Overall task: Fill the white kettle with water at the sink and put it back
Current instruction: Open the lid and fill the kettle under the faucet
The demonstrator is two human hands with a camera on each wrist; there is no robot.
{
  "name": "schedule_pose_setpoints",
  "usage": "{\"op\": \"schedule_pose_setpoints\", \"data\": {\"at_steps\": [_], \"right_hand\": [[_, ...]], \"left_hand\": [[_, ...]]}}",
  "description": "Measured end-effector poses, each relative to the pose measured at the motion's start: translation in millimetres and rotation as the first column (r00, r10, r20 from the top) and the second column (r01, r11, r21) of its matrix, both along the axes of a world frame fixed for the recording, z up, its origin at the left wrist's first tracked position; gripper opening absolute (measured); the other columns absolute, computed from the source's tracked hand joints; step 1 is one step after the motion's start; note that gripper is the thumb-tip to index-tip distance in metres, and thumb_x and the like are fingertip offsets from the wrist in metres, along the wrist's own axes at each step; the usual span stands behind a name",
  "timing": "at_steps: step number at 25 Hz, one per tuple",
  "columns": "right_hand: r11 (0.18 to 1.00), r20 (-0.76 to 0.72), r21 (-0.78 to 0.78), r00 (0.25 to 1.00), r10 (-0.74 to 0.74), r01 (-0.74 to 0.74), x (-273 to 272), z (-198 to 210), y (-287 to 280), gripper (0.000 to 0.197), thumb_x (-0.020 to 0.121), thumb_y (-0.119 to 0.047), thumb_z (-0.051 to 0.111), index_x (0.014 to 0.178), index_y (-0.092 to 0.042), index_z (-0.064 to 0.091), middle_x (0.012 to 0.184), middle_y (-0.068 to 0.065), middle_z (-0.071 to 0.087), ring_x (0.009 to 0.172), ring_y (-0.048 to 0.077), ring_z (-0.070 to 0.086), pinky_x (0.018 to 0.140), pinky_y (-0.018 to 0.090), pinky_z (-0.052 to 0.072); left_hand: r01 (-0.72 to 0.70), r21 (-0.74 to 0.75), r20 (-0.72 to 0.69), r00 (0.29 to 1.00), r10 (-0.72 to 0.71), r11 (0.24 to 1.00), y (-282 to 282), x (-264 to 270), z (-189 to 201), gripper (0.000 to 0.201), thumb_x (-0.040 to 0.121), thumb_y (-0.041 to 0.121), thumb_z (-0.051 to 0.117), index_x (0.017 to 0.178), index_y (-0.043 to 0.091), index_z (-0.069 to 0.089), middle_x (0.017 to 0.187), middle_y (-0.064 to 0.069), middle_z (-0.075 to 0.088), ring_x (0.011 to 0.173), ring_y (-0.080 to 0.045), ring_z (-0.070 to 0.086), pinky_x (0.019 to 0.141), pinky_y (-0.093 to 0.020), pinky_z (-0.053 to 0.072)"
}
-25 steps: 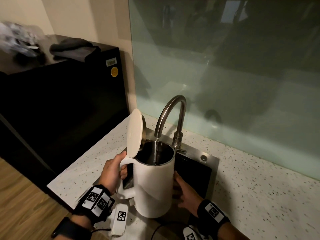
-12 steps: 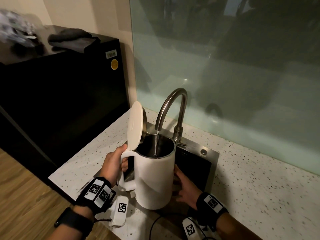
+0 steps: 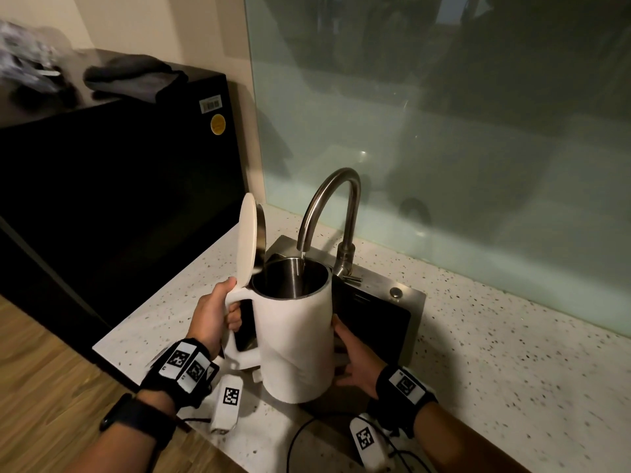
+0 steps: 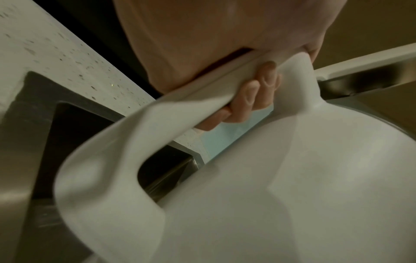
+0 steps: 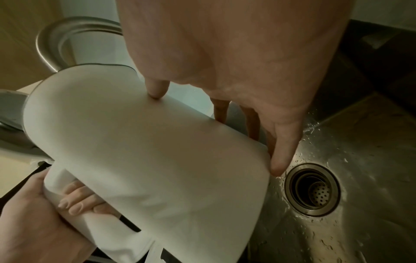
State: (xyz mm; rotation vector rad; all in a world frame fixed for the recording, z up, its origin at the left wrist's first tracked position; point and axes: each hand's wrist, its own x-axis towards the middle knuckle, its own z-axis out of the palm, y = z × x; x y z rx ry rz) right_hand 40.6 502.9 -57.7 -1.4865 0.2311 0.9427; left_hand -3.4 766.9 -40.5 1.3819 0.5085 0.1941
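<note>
A white kettle (image 3: 296, 339) sits at the centre of the head view, held upright over the steel sink (image 3: 406, 302), its lid (image 3: 247, 240) flipped up on the left. A thin stream of water falls from the curved metal tap (image 3: 327, 206) into the kettle's open steel mouth. The left hand (image 3: 213, 317), lower left of centre, has its fingers (image 4: 254, 94) curled round the kettle's handle (image 4: 135, 138). The right hand (image 3: 355, 361), lower right of centre, lies spread against the kettle's side near the base, with straight fingers (image 5: 282, 156) touching the white wall. In the right wrist view the wet sink floor and its round drain (image 5: 313, 190) fill the lower right. A speckled pale tabletop (image 3: 495, 353) surrounds the sink, and a black cabinet (image 3: 112, 172) stands at the left.
</note>
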Motion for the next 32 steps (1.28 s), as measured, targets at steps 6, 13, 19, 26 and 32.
{"op": "schedule_pose_setpoints", "data": {"at_steps": [6, 13, 19, 26, 32], "right_hand": [[1.0, 0.032, 0.008, 0.999, -0.006, 0.006, -1, -9, 4, 0.117, 0.047, -0.092, 0.065, 0.148, -0.04, 0.039, 0.157, 0.004, 0.037, 0.141, 0.037, 0.037, 0.11, 0.062, 0.035], [0.999, -0.025, 0.027, 0.999, -0.03, 0.031, -5, -14, -1, 0.121, 0.047, -0.09, 0.067, 0.15, -0.034, 0.038, 0.153, 0.006, 0.042, 0.134, 0.04, 0.045, 0.086, 0.055, 0.052], [0.99, -0.003, -0.027, 0.99, -0.139, 0.139, 2, -23, 8, 0.118, 0.039, -0.087, 0.077, 0.142, -0.037, 0.049, 0.146, 0.004, 0.051, 0.128, 0.037, 0.051, 0.098, 0.062, 0.048], [0.991, 0.034, -0.029, 0.991, -0.129, 0.13, -5, -21, 12, 0.106, 0.049, -0.085, 0.072, 0.141, -0.036, 0.049, 0.149, 0.004, 0.047, 0.135, 0.036, 0.045, 0.105, 0.057, 0.043], [0.997, 0.066, 0.037, 0.996, -0.066, 0.064, -3, -23, 6, 0.065, 0.063, -0.08, 0.061, 0.117, -0.045, 0.057, 0.148, 0.002, 0.049, 0.129, 0.031, 0.049, 0.097, 0.052, 0.05]], "left_hand": [[-0.041, -0.04, 0.018, 0.999, 0.042, 0.998, 4, -2, -7, 0.044, 0.081, 0.056, 0.059, 0.083, 0.012, 0.052, 0.055, -0.001, 0.035, 0.044, -0.016, 0.032, 0.053, -0.032, 0.03], [-0.027, 0.024, -0.047, 0.999, 0.029, 0.999, -7, 0, 1, 0.044, 0.088, 0.053, 0.053, 0.065, 0.016, 0.047, 0.054, -0.001, 0.037, 0.047, -0.017, 0.035, 0.056, -0.033, 0.035], [-0.017, 0.056, -0.025, 1.0, 0.019, 0.998, -6, 0, 7, 0.046, 0.09, 0.053, 0.051, 0.064, 0.015, 0.047, 0.054, -0.003, 0.038, 0.049, -0.018, 0.037, 0.059, -0.035, 0.036], [-0.013, 0.019, -0.012, 1.0, 0.014, 1.0, -2, -3, 5, 0.045, 0.092, 0.05, 0.05, 0.063, 0.015, 0.048, 0.051, -0.002, 0.038, 0.047, -0.018, 0.036, 0.058, -0.035, 0.035], [-0.042, 0.027, -0.013, 0.999, 0.042, 0.999, -4, -5, 3, 0.047, 0.085, 0.056, 0.053, 0.064, 0.014, 0.048, 0.054, -0.004, 0.038, 0.048, -0.019, 0.037, 0.059, -0.036, 0.036]]}}
